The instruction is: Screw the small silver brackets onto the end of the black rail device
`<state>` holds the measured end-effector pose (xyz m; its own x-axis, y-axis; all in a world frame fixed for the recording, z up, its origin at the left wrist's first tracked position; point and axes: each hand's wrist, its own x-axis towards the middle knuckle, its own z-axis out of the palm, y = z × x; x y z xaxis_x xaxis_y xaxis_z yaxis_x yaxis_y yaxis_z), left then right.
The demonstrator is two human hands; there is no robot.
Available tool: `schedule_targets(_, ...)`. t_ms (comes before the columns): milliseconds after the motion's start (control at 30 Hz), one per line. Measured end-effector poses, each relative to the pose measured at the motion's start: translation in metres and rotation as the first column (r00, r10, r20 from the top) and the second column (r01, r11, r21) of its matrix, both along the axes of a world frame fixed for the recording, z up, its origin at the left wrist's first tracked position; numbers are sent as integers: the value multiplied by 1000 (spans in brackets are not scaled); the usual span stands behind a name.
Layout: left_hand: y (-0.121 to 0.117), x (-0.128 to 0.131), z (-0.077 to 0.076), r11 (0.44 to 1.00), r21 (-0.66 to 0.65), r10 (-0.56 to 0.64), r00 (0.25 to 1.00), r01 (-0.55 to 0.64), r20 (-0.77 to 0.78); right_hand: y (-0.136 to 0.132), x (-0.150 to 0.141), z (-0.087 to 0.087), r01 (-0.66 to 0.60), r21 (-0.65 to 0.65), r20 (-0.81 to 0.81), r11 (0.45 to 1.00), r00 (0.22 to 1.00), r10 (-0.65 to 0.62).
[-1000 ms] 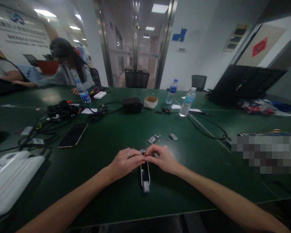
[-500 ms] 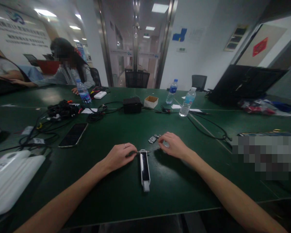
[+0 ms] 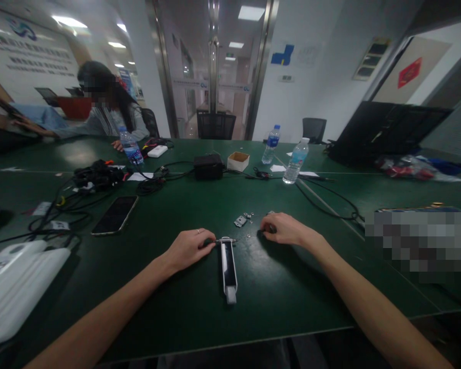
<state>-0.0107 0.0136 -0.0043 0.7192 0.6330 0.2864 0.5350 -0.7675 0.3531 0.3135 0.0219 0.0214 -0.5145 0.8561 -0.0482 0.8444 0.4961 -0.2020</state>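
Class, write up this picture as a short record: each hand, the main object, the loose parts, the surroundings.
Left hand: fingertips pinching the left end of a thin silver metal rod
Right hand: fingers curled low over the table; whether they hold anything is unclear
Main object: narrow white-framed device with a dark glossy face, the rod crossing its far end
Loose parts: flat silver metal plate, tiny pieces beside it
Surroundings: green tabletop, black rectangular phone

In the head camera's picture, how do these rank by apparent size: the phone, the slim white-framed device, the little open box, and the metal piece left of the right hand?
Largest to smallest:
1. Phone and white-framed device: too close to rank.
2. Open box.
3. Metal piece, clearly smallest.
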Motion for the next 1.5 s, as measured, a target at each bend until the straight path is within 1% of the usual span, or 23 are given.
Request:
schedule_targets(133,0,0,-1,1000,13,-20,999,20,39,0,-3,-3,-15,12,-50,1000,999,16)
schedule_targets(300,1,0,-2,1000,20,-20,999,19,42,1,-3,-7,-5,9,-116,1000,993,6)
schedule_targets(500,1,-1,-4,1000,-9,-11,999,12,32,3,-4,-13,-18,64,-102,998,994,24)
schedule_targets(600,1,0,-5,1000,-10,-11,999,11,32,0,-10,-11,-21,88,-124,996,992,32)
schedule_targets(700,0,1,-5,1000,-11,-15,999,16,34,-6,-22,-10,-37,111,-195,993,979,58)
schedule_targets(867,-1,5,-6,1000,-4,-23,999,23,25,-18,-49,-17,-114,170,-358,979,918,169)
schedule_targets(1033,-1,7,-8,1000,12,-26,999,26,20,-29,-72,-26,-151,248,-451,957,856,252)
schedule_targets(1133,-1,7,-5,1000,27,-13,1000,12,19,-31,-78,-27,-147,255,-503,956,824,261)
schedule_targets(1267,-4,7,1,997,74,17,998,-21,60,-32,-78,-27,-116,250,-545,961,804,238)
schedule_targets(1333,-7,9,3,994,113,-11,996,1,87,-33,-78,-26,-124,246,-563,961,789,246)
schedule_targets(1400,-10,12,3,986,162,-63,993,47,98,-34,-79,-26,-148,249,-586,957,764,271)
schedule_targets(1500,-17,18,1,960,261,-136,984,102,114,-36,-81,-27,-190,261,-613,947,724,314)
